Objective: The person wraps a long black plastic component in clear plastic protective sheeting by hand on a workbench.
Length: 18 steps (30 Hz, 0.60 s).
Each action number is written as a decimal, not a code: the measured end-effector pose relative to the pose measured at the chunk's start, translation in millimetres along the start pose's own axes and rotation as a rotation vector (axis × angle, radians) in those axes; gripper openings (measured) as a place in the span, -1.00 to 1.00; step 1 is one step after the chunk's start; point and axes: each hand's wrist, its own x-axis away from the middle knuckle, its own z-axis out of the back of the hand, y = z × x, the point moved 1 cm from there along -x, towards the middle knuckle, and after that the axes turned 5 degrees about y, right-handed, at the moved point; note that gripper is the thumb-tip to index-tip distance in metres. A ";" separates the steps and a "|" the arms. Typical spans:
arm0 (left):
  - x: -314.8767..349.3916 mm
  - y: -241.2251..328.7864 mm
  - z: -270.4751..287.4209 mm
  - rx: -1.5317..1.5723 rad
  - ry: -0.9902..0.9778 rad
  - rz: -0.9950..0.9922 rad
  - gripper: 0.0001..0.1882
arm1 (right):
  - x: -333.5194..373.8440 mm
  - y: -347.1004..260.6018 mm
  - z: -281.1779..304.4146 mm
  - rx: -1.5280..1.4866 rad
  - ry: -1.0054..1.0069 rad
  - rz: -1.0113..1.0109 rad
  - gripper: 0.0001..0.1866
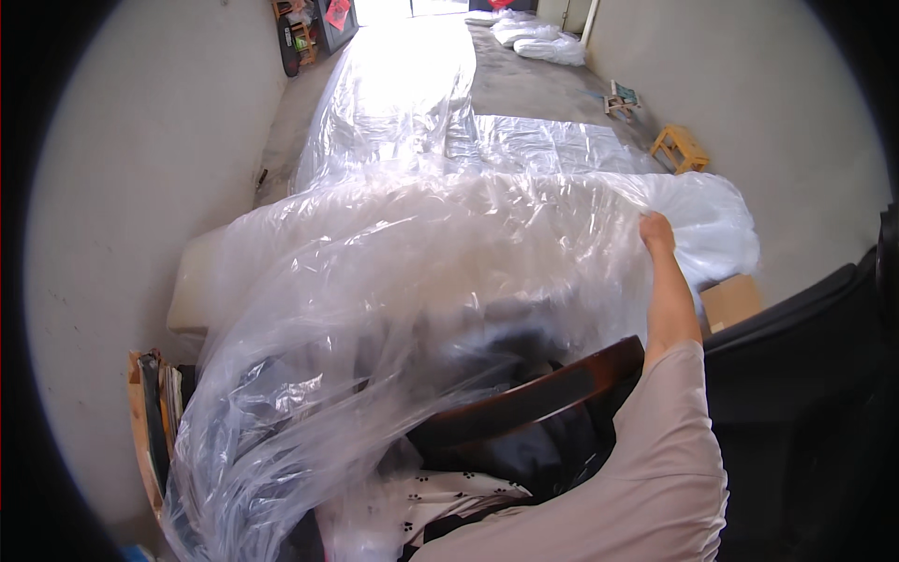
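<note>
My right hand [657,231] is closed on a gathered fold of clear plastic film [421,244] near the right end of a long, bulky bundle. The film drapes over this bundle and trails down toward me on the left in loose, shiny folds. At the left, a cream-coloured block-like end [195,281] sticks out from under it. The bundle's right end [716,225] bulges white beneath wrinkled plastic. My left hand does not show. Beyond the bundle, more plastic sheeting [393,94] runs along toward the bright opening.
A dark curved wooden rail [543,398] lies below my right forearm. A cardboard box [732,302] and a black padded surface [796,393] are at the right. Farther off stand a yellow wooden stool [681,148], a small stool [622,98] and plastic-wrapped bundles [548,47]. Walls flank both sides.
</note>
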 end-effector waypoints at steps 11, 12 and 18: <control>1.6 -24.5 -6.3 0.143 -0.049 0.001 -0.43 | 174.6 -181.7 -19.0 -1.096 -0.611 -0.321 -0.42; 3.2 -25.5 -7.4 0.148 -0.047 0.006 -0.43 | 190.4 -191.2 -11.4 -1.112 -0.707 -0.257 -0.42; 0.2 -41.8 10.0 0.277 0.006 0.077 -0.49 | 237.0 -200.1 45.5 -0.209 -0.007 0.683 -0.48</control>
